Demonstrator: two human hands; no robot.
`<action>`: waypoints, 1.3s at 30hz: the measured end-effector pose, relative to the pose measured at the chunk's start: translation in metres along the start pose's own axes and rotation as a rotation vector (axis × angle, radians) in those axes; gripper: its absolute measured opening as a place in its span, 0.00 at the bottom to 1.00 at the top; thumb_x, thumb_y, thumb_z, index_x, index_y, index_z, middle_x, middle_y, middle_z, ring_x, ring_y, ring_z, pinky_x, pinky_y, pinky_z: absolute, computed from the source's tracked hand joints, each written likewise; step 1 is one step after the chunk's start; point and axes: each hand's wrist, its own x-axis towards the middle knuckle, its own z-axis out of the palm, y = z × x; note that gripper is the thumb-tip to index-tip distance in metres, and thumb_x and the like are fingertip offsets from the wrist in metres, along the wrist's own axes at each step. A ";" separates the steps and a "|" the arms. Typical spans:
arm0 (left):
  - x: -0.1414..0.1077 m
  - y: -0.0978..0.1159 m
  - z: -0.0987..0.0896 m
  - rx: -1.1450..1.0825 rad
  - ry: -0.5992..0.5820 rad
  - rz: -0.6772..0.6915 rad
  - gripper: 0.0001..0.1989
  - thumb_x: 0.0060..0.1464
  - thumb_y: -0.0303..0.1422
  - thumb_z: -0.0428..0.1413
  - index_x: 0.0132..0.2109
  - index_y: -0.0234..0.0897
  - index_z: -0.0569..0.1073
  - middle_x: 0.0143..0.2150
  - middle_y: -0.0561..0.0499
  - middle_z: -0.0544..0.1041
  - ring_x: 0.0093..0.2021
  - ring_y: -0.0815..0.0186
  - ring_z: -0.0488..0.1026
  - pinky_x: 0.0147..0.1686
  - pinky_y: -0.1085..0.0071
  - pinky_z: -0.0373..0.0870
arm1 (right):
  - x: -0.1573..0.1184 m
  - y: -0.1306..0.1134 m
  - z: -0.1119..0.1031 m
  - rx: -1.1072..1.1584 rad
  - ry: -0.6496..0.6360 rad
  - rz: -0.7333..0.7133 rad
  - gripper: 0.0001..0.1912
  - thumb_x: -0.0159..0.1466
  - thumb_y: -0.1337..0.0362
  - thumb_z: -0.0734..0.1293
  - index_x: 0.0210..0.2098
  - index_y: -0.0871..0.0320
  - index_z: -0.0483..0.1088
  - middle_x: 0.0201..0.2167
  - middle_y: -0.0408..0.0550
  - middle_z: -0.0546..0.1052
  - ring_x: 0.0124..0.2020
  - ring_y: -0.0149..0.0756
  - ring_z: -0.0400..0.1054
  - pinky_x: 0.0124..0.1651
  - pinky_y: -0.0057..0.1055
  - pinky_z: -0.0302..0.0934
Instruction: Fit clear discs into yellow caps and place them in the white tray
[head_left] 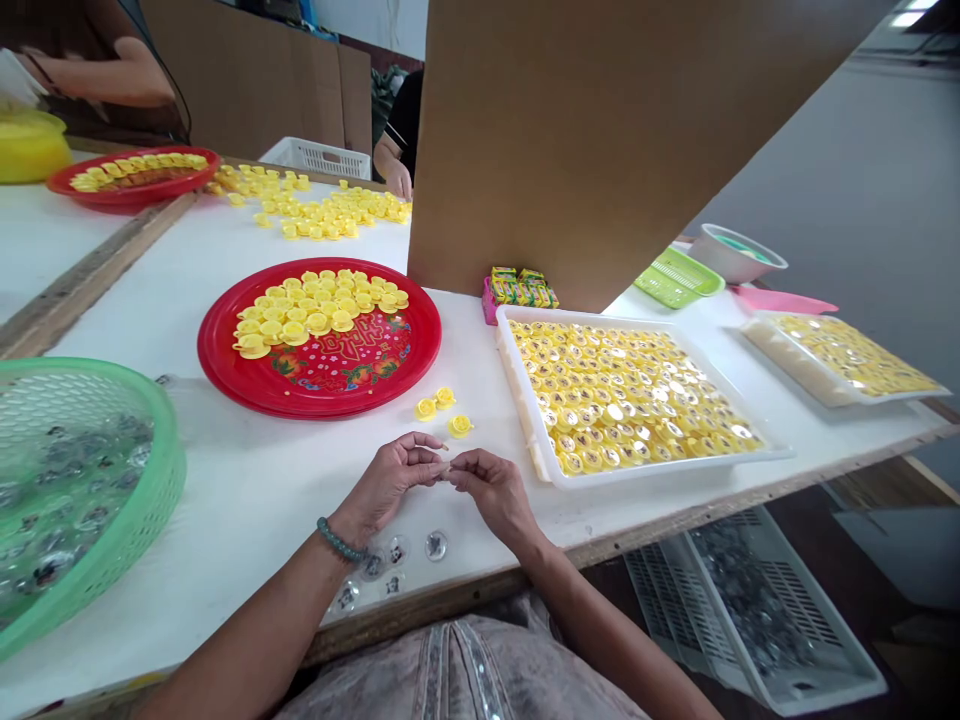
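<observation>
Over the white table [247, 500], my left hand [390, 482] and my right hand [491, 490] meet fingertip to fingertip. Both are pinched closed on something too small to make out. Just beyond them lie three yellow cup-shaped pieces, one of them [460, 426] close to my right fingers. Several clear round discs with small dark pictures, such as this disc [436, 545], lie between my wrists near the table edge. A red tray [322, 400] with rows of yellow pieces stands ahead on the left. To the right, a white tray [517, 400] is filled with yellow pieces bearing pictures.
A green basket [169, 450] of clear discs stands at the left. Yellow pieces [330, 215] lie scattered farther back. A cardboard panel [555, 150] rises behind small packets [523, 290]. Two other people work across the table. A crate [825, 640] sits below the right edge.
</observation>
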 end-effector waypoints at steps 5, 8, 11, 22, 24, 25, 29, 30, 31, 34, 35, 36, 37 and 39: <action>0.000 0.001 0.001 -0.172 0.020 0.003 0.15 0.44 0.28 0.63 0.41 0.35 0.70 0.29 0.55 0.73 0.29 0.73 0.70 0.32 0.77 0.64 | -0.004 0.001 0.004 0.080 -0.027 0.059 0.10 0.54 0.59 0.70 0.27 0.61 0.71 0.24 0.44 0.73 0.25 0.29 0.65 0.31 0.27 0.62; 0.000 0.002 0.003 -0.150 0.033 0.038 0.14 0.44 0.30 0.63 0.40 0.36 0.71 0.30 0.54 0.74 0.32 0.72 0.70 0.36 0.75 0.65 | -0.002 0.000 0.005 0.144 -0.030 0.050 0.11 0.55 0.58 0.69 0.29 0.60 0.69 0.26 0.44 0.73 0.28 0.31 0.68 0.30 0.26 0.62; 0.000 0.002 0.004 0.062 0.051 0.085 0.12 0.45 0.32 0.62 0.39 0.35 0.74 0.33 0.50 0.76 0.35 0.68 0.71 0.38 0.72 0.65 | 0.004 -0.004 -0.001 0.086 -0.047 0.000 0.09 0.58 0.60 0.67 0.32 0.59 0.68 0.26 0.44 0.73 0.27 0.31 0.68 0.29 0.25 0.61; 0.007 -0.014 0.004 0.484 0.063 0.046 0.09 0.47 0.36 0.57 0.36 0.37 0.71 0.24 0.53 0.76 0.27 0.65 0.72 0.30 0.71 0.65 | -0.004 -0.006 -0.019 -0.616 -0.141 -0.400 0.11 0.62 0.70 0.62 0.44 0.56 0.69 0.38 0.48 0.73 0.33 0.31 0.68 0.37 0.27 0.62; 0.009 -0.013 0.012 0.457 0.072 0.018 0.09 0.47 0.37 0.57 0.35 0.37 0.70 0.25 0.51 0.77 0.29 0.63 0.74 0.31 0.70 0.65 | -0.008 -0.005 -0.019 -0.623 -0.108 -0.377 0.15 0.59 0.68 0.66 0.47 0.55 0.68 0.41 0.48 0.73 0.33 0.32 0.69 0.36 0.26 0.63; 0.009 -0.011 0.016 0.451 0.066 0.001 0.09 0.47 0.37 0.57 0.34 0.38 0.69 0.25 0.51 0.77 0.29 0.63 0.74 0.30 0.70 0.65 | -0.009 -0.005 -0.019 -0.624 -0.077 -0.363 0.16 0.58 0.68 0.67 0.46 0.55 0.68 0.40 0.47 0.73 0.33 0.32 0.69 0.34 0.26 0.63; 0.014 -0.001 0.033 0.552 0.014 -0.015 0.08 0.49 0.38 0.54 0.33 0.38 0.68 0.23 0.53 0.75 0.25 0.65 0.71 0.28 0.70 0.63 | -0.009 -0.002 -0.022 -0.579 0.048 -0.284 0.09 0.57 0.70 0.67 0.38 0.55 0.71 0.33 0.44 0.73 0.28 0.29 0.68 0.30 0.24 0.62; 0.017 0.004 0.036 0.647 0.033 0.012 0.07 0.50 0.38 0.54 0.33 0.39 0.68 0.23 0.53 0.75 0.25 0.64 0.71 0.28 0.70 0.63 | -0.008 -0.001 -0.025 -0.569 0.076 -0.269 0.08 0.56 0.69 0.68 0.37 0.55 0.71 0.32 0.44 0.72 0.27 0.29 0.67 0.29 0.24 0.62; 0.021 0.008 0.039 0.777 0.080 0.059 0.07 0.51 0.38 0.53 0.34 0.39 0.69 0.24 0.52 0.75 0.26 0.63 0.71 0.29 0.69 0.62 | -0.008 0.001 -0.027 -0.568 0.102 -0.259 0.08 0.56 0.69 0.68 0.36 0.56 0.71 0.32 0.44 0.72 0.27 0.29 0.67 0.29 0.25 0.62; 0.038 0.017 0.049 1.237 0.294 0.228 0.09 0.53 0.39 0.51 0.37 0.39 0.70 0.28 0.48 0.75 0.31 0.59 0.72 0.32 0.67 0.61 | -0.009 0.007 -0.034 -0.590 0.168 -0.264 0.09 0.55 0.68 0.69 0.37 0.56 0.69 0.32 0.44 0.72 0.27 0.30 0.67 0.31 0.26 0.63; 0.044 0.018 0.052 1.363 0.345 0.260 0.12 0.54 0.41 0.51 0.39 0.38 0.69 0.31 0.46 0.75 0.33 0.57 0.72 0.33 0.66 0.61 | -0.010 0.010 -0.035 -0.596 0.178 -0.272 0.10 0.55 0.69 0.68 0.37 0.56 0.69 0.33 0.45 0.72 0.28 0.31 0.67 0.32 0.27 0.64; 0.051 0.018 0.054 1.462 0.364 0.269 0.14 0.54 0.42 0.50 0.40 0.37 0.69 0.33 0.43 0.75 0.36 0.55 0.72 0.34 0.65 0.62 | -0.012 0.013 -0.037 -0.599 0.183 -0.280 0.10 0.55 0.69 0.67 0.38 0.56 0.69 0.33 0.45 0.72 0.28 0.31 0.67 0.32 0.27 0.64; 0.057 0.017 0.057 1.538 0.360 0.260 0.16 0.54 0.44 0.50 0.41 0.35 0.69 0.36 0.41 0.74 0.37 0.54 0.72 0.34 0.65 0.62 | -0.014 0.016 -0.038 -0.601 0.183 -0.287 0.11 0.56 0.70 0.67 0.39 0.56 0.68 0.34 0.45 0.72 0.29 0.31 0.68 0.33 0.28 0.64; 0.065 0.013 0.060 1.642 0.326 0.233 0.17 0.53 0.44 0.51 0.42 0.34 0.69 0.39 0.39 0.73 0.40 0.53 0.71 0.34 0.66 0.63 | -0.017 0.021 -0.039 -0.601 0.177 -0.300 0.12 0.56 0.70 0.66 0.40 0.56 0.68 0.35 0.46 0.72 0.30 0.32 0.68 0.34 0.29 0.65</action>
